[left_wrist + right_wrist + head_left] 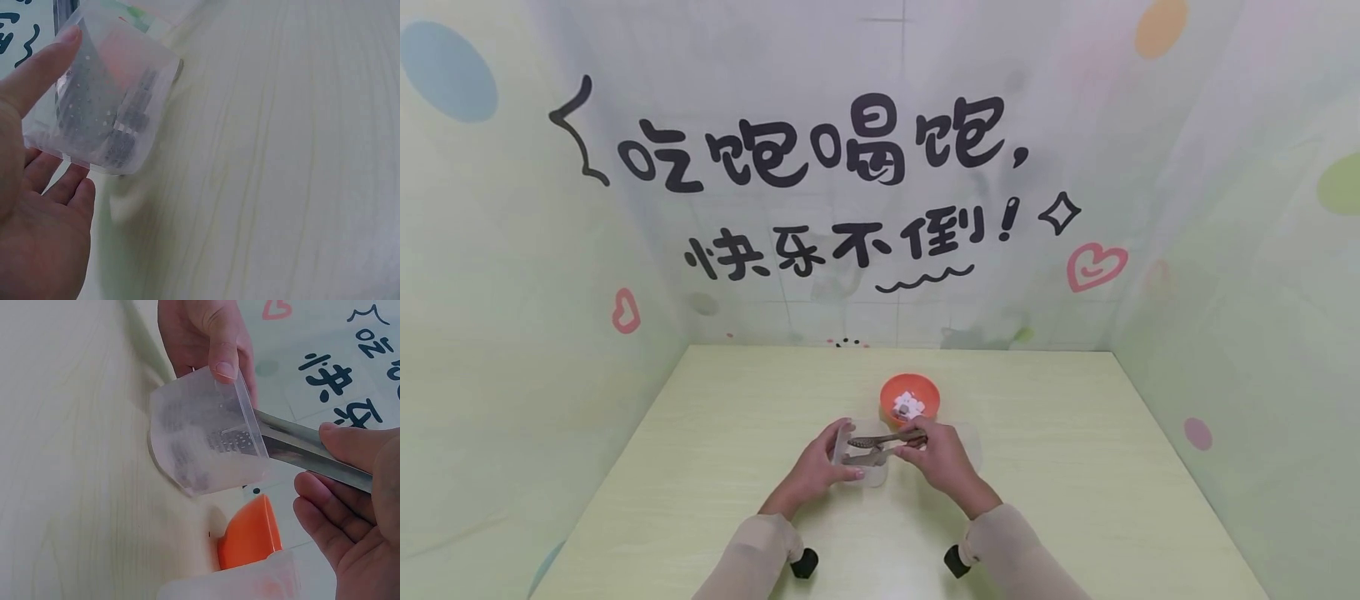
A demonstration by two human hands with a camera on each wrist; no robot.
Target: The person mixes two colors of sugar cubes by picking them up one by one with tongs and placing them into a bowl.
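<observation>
My left hand (816, 467) holds a translucent plastic container (200, 431) by its side, thumb at the rim and fingers beneath. The container is tilted, with its mouth toward my right hand. My right hand (946, 460) pinches metal tongs (300, 447) near the handle end. Their perforated heads reach inside the container, and dark blurred shapes show through its wall in the left wrist view. What the heads touch there I cannot tell. Just behind the hands stands an orange bowl (891, 386) with several white pieces (909, 405) and something greyish in it.
A second translucent container (231, 584) stands on the table (737, 400) to the right, partly hidden behind my right hand in the head view. Printed walls (880, 317) enclose the table at the back and both sides.
</observation>
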